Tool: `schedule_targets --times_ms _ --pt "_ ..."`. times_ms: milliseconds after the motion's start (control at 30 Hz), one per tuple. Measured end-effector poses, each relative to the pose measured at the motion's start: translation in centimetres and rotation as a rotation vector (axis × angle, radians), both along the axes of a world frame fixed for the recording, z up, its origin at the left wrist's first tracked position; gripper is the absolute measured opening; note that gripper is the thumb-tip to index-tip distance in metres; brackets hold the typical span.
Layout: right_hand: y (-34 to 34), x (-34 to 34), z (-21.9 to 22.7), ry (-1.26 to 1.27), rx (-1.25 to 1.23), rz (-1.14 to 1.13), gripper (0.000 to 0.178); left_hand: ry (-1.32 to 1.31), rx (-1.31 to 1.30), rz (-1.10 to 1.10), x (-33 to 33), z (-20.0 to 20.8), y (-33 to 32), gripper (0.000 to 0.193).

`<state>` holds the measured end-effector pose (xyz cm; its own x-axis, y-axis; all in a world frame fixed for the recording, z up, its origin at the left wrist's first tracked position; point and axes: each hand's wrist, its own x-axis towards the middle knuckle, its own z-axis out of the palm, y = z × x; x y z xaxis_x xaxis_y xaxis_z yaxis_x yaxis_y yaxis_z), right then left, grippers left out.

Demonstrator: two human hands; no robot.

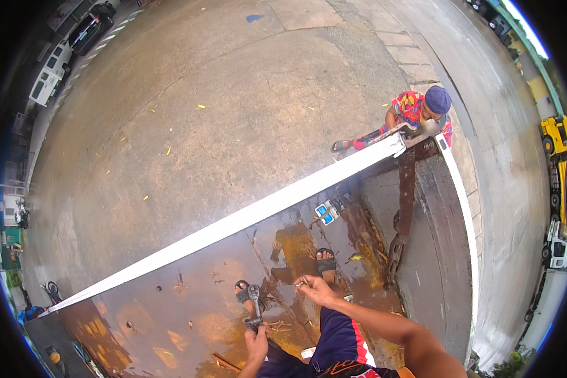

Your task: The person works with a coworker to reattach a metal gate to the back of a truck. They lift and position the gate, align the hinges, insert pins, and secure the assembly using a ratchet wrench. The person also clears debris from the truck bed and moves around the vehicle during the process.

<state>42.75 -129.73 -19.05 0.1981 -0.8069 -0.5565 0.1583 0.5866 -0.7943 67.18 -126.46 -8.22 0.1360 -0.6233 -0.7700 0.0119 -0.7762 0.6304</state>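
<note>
My left hand grips a ratchet wrench by its dark lower end, with the round metal head pointing up and away from me. My right hand is held over the wet, rusty floor of a truck bed, to the right of the wrench. Its thumb and fingers are pinched together at a small piece, too small to make out. Both my feet, in dark sandals, stand on the bed floor just beyond my hands.
A white-topped side wall crosses diagonally ahead, meeting a dark end wall on the right. A co-worker in a blue cap crouches outside that corner. Blue-and-white packs lie near the side wall. Sticks and leaves litter the floor.
</note>
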Motion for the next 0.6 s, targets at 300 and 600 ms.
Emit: schedule_targets --times_ms 300,600 --pt "-12.4 8.6 17.9 -0.225 0.231 -0.072 0.007 -0.013 -0.392 0.451 12.1 10.1 -3.2 0.018" --pt "-21.5 38.5 21.8 -0.242 0.094 0.265 0.018 0.105 -0.448 1.341 44.1 7.1 -4.8 0.037"
